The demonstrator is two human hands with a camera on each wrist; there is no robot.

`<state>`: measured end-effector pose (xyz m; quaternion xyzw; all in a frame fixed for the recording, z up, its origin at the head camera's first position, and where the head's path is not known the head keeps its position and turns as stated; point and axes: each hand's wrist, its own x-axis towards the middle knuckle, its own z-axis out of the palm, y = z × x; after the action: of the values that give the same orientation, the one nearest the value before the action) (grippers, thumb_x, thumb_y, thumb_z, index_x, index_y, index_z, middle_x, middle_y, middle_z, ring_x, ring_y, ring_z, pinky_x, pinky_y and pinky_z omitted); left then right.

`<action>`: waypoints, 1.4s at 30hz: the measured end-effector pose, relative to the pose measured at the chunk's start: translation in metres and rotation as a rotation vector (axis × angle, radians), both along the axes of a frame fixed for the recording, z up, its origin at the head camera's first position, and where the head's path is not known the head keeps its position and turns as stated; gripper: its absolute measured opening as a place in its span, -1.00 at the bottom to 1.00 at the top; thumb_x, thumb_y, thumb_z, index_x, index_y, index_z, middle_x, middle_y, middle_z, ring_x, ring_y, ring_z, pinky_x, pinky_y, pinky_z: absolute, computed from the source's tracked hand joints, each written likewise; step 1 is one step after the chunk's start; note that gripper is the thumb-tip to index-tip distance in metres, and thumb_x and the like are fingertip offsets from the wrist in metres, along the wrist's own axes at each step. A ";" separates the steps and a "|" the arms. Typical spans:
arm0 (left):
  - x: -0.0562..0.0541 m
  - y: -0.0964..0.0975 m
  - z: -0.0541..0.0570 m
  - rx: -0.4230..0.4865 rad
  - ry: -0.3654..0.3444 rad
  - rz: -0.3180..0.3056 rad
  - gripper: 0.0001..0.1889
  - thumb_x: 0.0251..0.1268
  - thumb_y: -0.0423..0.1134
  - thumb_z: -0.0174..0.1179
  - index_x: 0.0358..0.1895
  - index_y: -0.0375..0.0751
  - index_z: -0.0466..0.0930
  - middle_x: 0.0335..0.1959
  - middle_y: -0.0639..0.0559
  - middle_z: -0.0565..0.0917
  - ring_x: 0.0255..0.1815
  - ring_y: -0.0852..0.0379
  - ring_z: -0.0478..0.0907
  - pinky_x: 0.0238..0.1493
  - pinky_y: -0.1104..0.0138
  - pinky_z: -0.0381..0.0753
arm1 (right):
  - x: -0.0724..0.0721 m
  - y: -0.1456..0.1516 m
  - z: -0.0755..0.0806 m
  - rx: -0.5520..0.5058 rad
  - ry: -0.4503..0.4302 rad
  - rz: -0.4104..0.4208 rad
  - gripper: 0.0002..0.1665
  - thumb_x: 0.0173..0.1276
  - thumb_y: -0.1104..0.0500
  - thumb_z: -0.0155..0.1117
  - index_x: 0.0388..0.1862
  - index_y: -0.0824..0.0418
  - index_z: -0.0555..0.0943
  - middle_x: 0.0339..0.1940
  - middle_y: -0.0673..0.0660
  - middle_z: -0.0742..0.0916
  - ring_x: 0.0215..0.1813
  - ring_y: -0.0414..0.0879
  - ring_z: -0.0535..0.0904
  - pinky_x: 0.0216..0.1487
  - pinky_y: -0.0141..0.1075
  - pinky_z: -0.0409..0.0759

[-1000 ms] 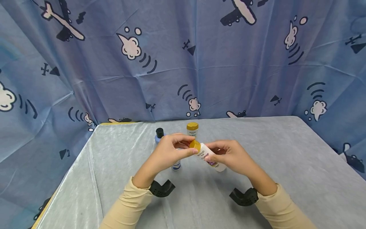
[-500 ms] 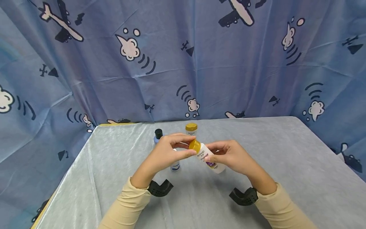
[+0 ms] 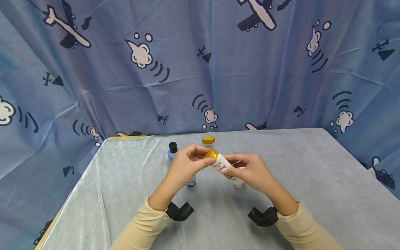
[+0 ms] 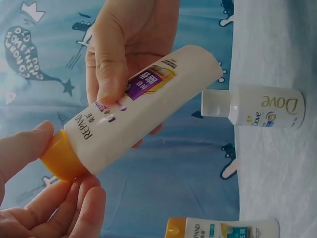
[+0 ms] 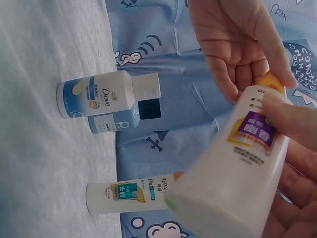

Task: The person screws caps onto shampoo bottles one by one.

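My left hand (image 3: 187,163) pinches the yellow cap (image 4: 64,156) of a white REPAND shampoo bottle (image 4: 141,114) between thumb and fingers. The bottle is tilted, its cap end up and to the left, and held above the table. My right hand (image 3: 250,170) grips the body, its thumb across the front beside the purple label (image 5: 252,130). In the head view, the hands cover part of the bottle. The cap sits on the bottle's neck.
Standing behind the hands are a blue bottle with a black cap (image 3: 173,147), another gold-capped REPAND bottle (image 3: 208,140), a blue-and-white Dove bottle (image 5: 96,96) and a white Dove bottle (image 4: 267,106). A grey cloth (image 3: 312,166) covers the table; a patterned blue curtain (image 3: 243,86) hangs behind.
The held bottle has shifted slightly up and left, showing the base of a white bottle behind it. Both hands keep their hold on cap and body. The head view has shifted a little.
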<state>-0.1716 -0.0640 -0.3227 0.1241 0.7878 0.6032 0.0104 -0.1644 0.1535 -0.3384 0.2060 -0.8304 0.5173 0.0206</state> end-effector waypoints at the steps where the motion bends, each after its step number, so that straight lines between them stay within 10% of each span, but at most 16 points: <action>1: 0.000 0.000 0.000 0.003 -0.003 0.004 -0.73 0.13 -0.20 0.47 -0.11 -0.17 0.71 -0.16 -0.01 0.76 -0.22 0.17 0.70 -0.16 0.33 0.72 | 0.000 0.000 0.000 -0.001 0.000 0.000 -0.61 0.20 0.18 0.51 0.00 0.27 0.73 -0.14 0.23 0.80 -0.22 -0.07 0.73 -0.31 -0.30 0.75; 42: -0.001 -0.015 0.002 0.021 0.195 -0.327 -0.69 0.26 -0.41 0.32 0.06 -0.39 0.64 0.05 -0.25 0.68 -0.01 0.02 0.66 0.09 0.33 0.68 | 0.000 0.008 0.005 -0.102 -0.163 0.211 -0.56 0.28 0.29 0.39 0.08 0.52 0.62 -0.18 0.41 0.75 -0.26 -0.21 0.70 -0.24 -0.27 0.73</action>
<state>-0.1730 -0.0790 -0.3209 0.3084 0.7482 0.5866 0.0307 -0.1644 0.1610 -0.3333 0.2479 -0.7757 0.5732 -0.0910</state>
